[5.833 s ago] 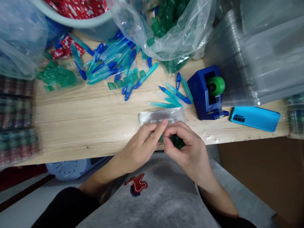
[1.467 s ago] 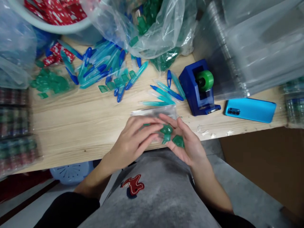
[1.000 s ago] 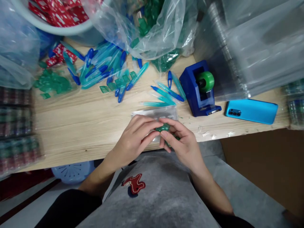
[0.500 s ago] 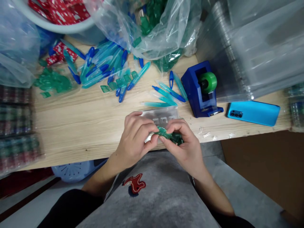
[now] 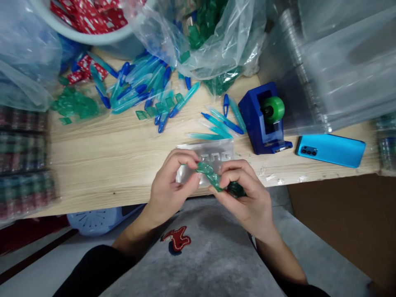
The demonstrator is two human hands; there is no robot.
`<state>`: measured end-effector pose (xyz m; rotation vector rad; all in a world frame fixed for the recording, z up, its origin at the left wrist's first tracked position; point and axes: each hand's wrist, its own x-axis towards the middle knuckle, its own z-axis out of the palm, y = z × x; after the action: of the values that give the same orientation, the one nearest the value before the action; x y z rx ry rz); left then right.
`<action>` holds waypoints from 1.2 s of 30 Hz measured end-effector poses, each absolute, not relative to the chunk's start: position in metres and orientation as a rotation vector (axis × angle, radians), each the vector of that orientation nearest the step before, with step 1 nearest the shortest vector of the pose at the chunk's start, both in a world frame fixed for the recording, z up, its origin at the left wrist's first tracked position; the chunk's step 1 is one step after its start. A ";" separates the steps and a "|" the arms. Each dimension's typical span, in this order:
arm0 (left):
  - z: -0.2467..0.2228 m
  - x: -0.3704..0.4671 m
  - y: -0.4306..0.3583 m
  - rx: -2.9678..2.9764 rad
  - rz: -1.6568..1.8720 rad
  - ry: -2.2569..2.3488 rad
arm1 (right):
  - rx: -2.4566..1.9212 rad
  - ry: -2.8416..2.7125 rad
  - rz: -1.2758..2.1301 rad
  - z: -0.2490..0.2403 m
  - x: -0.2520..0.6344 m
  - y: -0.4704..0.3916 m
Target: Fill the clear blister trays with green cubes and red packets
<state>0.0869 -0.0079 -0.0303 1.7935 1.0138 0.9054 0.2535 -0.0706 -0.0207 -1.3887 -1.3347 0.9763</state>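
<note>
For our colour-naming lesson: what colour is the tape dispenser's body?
Blue, clearest in the head view.

Pale wood bench (image 5: 102, 161) with dark spot near front edge. Grey floor (image 5: 306, 243) below. Blue plastic seat (image 5: 94, 220) partly under bench. Soft light.

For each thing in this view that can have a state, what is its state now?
Left hand: fingers pinching one end of the green piece
Right hand: fingers closed on its other end
Green piece: held between both hands
Clear tray: lying on the table, partly covered by the hands
Tape dispenser: upright, green roll mounted
Phone: lying with its camera side up
Tub: uncovered, red pieces inside
</note>
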 end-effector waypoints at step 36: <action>-0.059 0.083 0.003 1.983 0.467 1.162 | -1.428 -0.512 1.011 -0.048 0.283 -0.084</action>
<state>0.0826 0.0029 -0.0586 1.9834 1.1621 0.4668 0.2829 -0.0837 -0.0480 -1.4277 -0.5120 1.0114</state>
